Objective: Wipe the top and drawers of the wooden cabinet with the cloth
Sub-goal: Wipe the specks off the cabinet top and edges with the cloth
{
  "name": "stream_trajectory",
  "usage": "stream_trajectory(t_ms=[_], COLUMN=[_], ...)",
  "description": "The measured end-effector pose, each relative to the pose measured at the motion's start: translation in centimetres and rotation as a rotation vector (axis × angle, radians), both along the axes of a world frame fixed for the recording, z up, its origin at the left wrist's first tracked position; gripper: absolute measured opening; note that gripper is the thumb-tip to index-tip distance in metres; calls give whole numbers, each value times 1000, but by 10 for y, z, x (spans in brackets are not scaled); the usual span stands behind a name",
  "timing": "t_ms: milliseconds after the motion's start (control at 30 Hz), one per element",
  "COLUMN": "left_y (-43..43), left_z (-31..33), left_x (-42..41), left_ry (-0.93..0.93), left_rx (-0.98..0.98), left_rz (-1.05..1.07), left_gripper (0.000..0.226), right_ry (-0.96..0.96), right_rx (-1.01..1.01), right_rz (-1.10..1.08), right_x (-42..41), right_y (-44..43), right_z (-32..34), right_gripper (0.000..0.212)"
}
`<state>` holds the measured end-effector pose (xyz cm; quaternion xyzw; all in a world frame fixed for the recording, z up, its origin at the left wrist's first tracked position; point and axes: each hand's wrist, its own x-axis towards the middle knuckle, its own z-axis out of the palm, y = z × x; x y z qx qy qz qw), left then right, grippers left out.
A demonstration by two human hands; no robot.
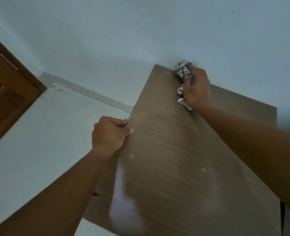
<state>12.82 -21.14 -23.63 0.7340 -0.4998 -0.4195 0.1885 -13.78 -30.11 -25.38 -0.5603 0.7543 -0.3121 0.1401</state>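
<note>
Cabinet [166, 150] top: right hand [196, 89] grips cloth [183, 70] at far edge; left hand [109, 133], closed, clasps left edge.

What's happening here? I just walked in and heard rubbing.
A person is wiping the top of the wooden cabinet. The right hand presses a bunched checked cloth at the far edge by the wall, while the left hand grips the cabinet's left edge. Pale specks remain on the surface.

The cabinet [166, 150] stands against the wall [140, 40], a door [6, 92] apparently far left.
</note>
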Motion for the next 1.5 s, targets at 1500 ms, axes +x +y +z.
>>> stream_trajectory(t_ms=[1500], left_y=[216], left_z=[-25], left_x=[129], left_ry=[287], left_rx=[16], left_rz=[-63], left_gripper=[44], right_ry=[360], right_rx=[63], right_rz=[257], right_x=[281], right_y=[330], right_z=[-37], right_gripper=[49])
